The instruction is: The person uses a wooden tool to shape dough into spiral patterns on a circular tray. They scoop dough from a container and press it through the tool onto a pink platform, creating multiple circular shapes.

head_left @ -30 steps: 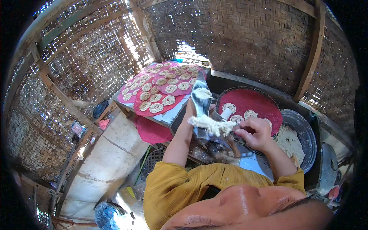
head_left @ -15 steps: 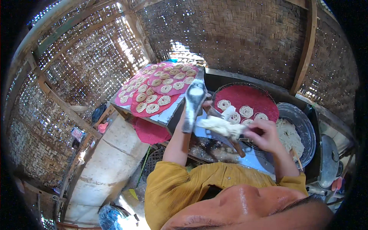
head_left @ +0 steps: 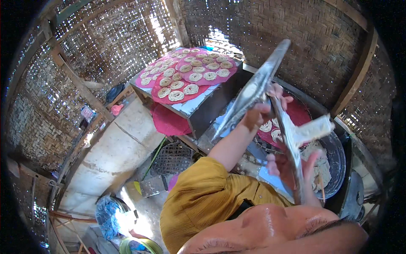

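In the head view, your left hand (head_left: 259, 114) curls around the long-handled press (head_left: 290, 142) near where its two bars meet, in front of your chest. Your right hand (head_left: 285, 169) is spread, thumb and fingers on either side of the lower bar; you can't tell whether it touches. A dough-smeared plunger (head_left: 314, 130) juts rightward. The dark basin (head_left: 339, 163) beyond holds pale dough (head_left: 323, 168) and a stick (head_left: 322, 188); beside it, noodle coils (head_left: 266, 126) sit on a red mat (head_left: 298, 111).

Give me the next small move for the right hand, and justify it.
Perhaps close the right hand on the lower bar: fingers and thumb look spread either side, while the left hand supports the long metal piece higher up.
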A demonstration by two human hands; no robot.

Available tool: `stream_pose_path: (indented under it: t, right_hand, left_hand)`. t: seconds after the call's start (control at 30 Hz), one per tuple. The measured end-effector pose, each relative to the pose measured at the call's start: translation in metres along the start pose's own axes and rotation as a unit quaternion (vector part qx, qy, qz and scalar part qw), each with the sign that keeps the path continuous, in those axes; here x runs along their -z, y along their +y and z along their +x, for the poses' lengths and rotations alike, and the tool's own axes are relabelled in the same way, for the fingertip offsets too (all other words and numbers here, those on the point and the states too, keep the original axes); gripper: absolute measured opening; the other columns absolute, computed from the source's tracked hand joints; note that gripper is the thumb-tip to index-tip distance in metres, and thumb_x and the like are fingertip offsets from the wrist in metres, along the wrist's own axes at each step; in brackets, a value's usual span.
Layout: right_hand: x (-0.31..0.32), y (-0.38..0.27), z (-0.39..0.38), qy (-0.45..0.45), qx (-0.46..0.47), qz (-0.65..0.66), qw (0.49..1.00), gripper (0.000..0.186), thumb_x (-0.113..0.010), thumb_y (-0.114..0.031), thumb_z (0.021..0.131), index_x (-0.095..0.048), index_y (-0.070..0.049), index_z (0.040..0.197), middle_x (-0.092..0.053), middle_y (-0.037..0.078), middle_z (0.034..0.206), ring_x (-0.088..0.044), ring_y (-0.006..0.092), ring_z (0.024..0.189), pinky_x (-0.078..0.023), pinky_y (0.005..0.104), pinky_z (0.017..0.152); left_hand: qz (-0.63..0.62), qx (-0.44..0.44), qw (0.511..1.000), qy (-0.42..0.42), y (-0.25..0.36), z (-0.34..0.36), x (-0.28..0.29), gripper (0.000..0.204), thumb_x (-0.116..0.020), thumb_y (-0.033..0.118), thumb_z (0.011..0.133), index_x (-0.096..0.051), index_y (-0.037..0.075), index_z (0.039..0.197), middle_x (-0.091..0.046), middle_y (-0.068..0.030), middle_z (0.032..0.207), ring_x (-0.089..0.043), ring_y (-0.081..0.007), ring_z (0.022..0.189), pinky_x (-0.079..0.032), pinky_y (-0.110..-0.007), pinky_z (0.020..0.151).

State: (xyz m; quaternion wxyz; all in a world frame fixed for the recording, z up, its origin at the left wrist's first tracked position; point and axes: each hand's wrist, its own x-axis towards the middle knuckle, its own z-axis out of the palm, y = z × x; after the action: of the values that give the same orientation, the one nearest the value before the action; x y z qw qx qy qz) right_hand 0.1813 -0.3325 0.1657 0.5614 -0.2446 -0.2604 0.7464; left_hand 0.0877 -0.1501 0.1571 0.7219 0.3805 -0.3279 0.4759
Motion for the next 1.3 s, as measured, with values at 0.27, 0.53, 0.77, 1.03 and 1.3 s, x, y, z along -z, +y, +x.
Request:
stream_pose_path:
  t: [0.27,0.53,0.77,1.03,1.3]
  right_hand:
    - [0.043,-0.003,-0.003,-0.13,0.095,0.056,0.985,0.077,-0.06,-0.039,0.071,-0.027,0.01,0.12,-0.046,0.026,0.106,-0.042,0.0114,0.044,-0.034,0.0187,0.032]
    - [0.034,-0.041,0.015,0.029,0.213,-0.339,0.916,0.096,-0.066,-0.031,0.067,-0.002,-0.015,0.136,-0.038,0.012,0.121,-0.051,0.0176,0.083,-0.044,0.0284,0.071]
    - [0.02,-0.043,0.026,-0.044,0.404,-0.754,0.516,0.082,-0.071,-0.036,0.061,-0.031,-0.008,0.126,-0.035,0.024,0.118,-0.044,0.0415,0.102,-0.041,0.0415,0.08]
    - [0.022,-0.014,0.043,-0.036,0.389,-0.756,0.526,0.076,-0.071,-0.032,0.062,-0.033,-0.012,0.125,-0.035,0.027,0.115,-0.051,0.0411,0.09,-0.047,0.0411,0.069]
    - [0.032,-0.02,0.069,-0.085,0.258,-0.739,0.617,0.103,-0.069,-0.052,0.056,-0.017,-0.007,0.133,-0.03,0.023,0.124,-0.034,0.0388,0.114,-0.031,0.0418,0.093]
  left_hand:
    - [0.648,0.095,0.75,-0.091,0.037,-0.052,0.002,0.068,-0.064,0.017,0.07,-0.032,0.004,0.128,-0.033,-0.0105,0.132,-0.036,-0.0185,0.119,-0.027,-0.034,0.099]
    - [0.633,0.207,0.744,0.049,0.043,-0.082,-0.018,0.043,-0.071,0.025,0.06,-0.057,0.009,0.097,-0.06,-0.0056,0.091,-0.056,-0.0188,0.089,-0.041,-0.032,0.084]
    - [0.846,0.141,0.51,-0.063,0.048,-0.064,-0.024,0.042,-0.071,0.032,0.055,-0.059,0.012,0.09,-0.059,-0.0054,0.085,-0.056,-0.0256,0.084,-0.042,-0.035,0.08]
    - [0.809,0.184,0.557,-0.038,0.041,-0.071,-0.019,0.051,-0.071,0.038,0.055,-0.057,0.011,0.096,-0.059,-0.0071,0.088,-0.056,-0.0252,0.087,-0.044,-0.035,0.078]
    - [0.748,0.192,0.632,0.067,0.046,-0.082,0.013,0.05,-0.07,0.033,0.056,-0.056,0.009,0.097,-0.058,-0.0093,0.096,-0.056,-0.0261,0.091,-0.042,-0.034,0.081]
